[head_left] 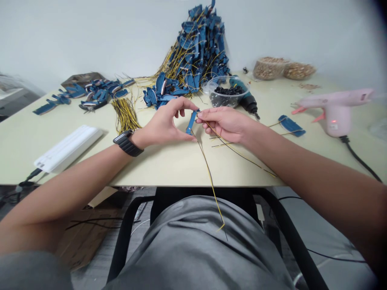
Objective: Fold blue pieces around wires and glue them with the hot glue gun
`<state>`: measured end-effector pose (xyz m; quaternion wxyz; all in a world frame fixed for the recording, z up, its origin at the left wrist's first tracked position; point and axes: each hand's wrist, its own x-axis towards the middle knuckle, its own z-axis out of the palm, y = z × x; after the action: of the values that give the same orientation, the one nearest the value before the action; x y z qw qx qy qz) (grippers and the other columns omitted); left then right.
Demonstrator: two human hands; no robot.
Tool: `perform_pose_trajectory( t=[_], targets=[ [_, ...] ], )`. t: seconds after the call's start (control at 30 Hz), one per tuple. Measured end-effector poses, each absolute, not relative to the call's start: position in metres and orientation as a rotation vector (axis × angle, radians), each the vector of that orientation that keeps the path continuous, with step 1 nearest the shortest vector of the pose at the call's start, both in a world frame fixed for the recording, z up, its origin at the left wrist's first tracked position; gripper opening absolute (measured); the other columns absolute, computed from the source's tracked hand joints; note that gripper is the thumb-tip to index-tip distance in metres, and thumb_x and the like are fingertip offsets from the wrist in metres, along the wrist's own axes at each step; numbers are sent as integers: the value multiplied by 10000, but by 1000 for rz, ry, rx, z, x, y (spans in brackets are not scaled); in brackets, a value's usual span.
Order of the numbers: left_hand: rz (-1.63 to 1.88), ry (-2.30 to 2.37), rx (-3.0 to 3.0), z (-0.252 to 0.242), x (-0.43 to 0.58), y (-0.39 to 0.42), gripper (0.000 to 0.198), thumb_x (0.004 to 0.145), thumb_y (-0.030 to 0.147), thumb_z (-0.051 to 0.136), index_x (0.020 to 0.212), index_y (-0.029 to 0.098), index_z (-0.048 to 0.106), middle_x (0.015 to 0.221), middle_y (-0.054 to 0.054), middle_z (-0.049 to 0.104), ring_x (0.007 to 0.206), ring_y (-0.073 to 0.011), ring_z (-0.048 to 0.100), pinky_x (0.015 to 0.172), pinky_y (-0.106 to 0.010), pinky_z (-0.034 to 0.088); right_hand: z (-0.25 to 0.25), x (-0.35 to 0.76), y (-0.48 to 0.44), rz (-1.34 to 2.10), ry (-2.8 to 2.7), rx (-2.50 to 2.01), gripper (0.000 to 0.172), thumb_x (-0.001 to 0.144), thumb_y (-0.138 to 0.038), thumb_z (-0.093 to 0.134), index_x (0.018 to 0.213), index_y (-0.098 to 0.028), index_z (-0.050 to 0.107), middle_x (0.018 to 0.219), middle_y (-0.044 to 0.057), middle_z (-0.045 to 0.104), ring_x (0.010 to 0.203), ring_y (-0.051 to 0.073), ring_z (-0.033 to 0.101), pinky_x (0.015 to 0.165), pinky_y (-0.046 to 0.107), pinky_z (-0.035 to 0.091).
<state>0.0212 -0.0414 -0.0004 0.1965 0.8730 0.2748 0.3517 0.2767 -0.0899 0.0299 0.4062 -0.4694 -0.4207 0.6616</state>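
Blue strip (191,122) sits tilted between your hands, over the table (169,165), its top end leaning right. Your left hand (163,123) arches around it, only partly closed, with the fingertips (189,105) curving to its top end and the thumb (186,137) reaching its bottom end, so it seems held end to end. Your right hand (225,124) comes in from the other side, its fingertips (200,115) closed together at the strip's top end. Yellow-and-black wires (236,152) run from the strip across the table and hang over the near edge toward your lap.

Straight behind the strip rises a heap of wired blue strips (196,50). Behind it and to the right are a clear tub of black pieces (225,96) and a teal drill (246,98). Farther right lie a single blue strip (292,125) and a pink glue gun (335,112), its red light on. To the strip's left lies a yellow wire bundle (125,116).
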Motion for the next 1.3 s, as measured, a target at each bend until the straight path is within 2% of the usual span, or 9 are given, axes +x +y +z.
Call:
perform_pose_trajectory(
  t=[0.3,0.47,0.57,0.73,0.83,1.0,1.3],
  targets=[
    [1016,717,2199,-8,21,-31,1059,546,865,1297,1317,279,869,1323,-119,879,1072,-272,731,939,-465,631,34,279,-93,1713,-1055,-1195,455,1253,-11,728,826,-143,815,819,39,752,601,72,570,592,166,524],
    [969,674,2076,-7,19,-28,1001,591,782,1320,1323,270,871,1375,-127,869,1106,-271,749,985,-484,670,37,277,-96,1719,-1029,-1178,513,1286,-4,656,815,-136,811,767,8,704,594,61,554,564,159,490],
    [955,662,2029,-7,19,-28,990,606,759,1325,1340,265,880,1396,-127,876,1146,-275,785,1015,-476,700,36,276,-95,1733,-990,-1159,501,1291,-22,670,821,-129,805,795,8,725,595,51,558,574,156,501],
    [939,631,1930,-3,22,-33,974,672,776,1299,1369,253,864,1505,-150,884,1398,-326,847,1184,-476,740,34,275,-94,1736,-942,-1101,464,1286,-34,705,843,-135,799,847,26,769,645,54,619,619,138,538],
    [923,631,1925,-2,24,-35,977,692,806,1282,1379,260,851,1530,-155,885,1468,-351,846,1237,-492,744,33,275,-94,1735,-929,-1094,452,1289,-42,706,859,-145,800,863,32,785,667,62,649,641,134,559],
    [935,608,1935,-5,23,-32,980,702,772,1295,1400,267,827,1530,-162,878,1482,-348,841,1241,-482,739,33,274,-93,1745,-909,-1072,470,1291,-29,691,849,-145,802,840,25,775,670,59,651,635,126,561],
    [935,618,1942,-3,24,-34,936,740,825,1257,1347,263,821,1527,-149,879,1410,-321,857,1195,-462,744,35,274,-94,1738,-941,-1110,445,1289,-44,693,870,-151,801,864,41,805,670,72,672,684,155,595]
  ],
)
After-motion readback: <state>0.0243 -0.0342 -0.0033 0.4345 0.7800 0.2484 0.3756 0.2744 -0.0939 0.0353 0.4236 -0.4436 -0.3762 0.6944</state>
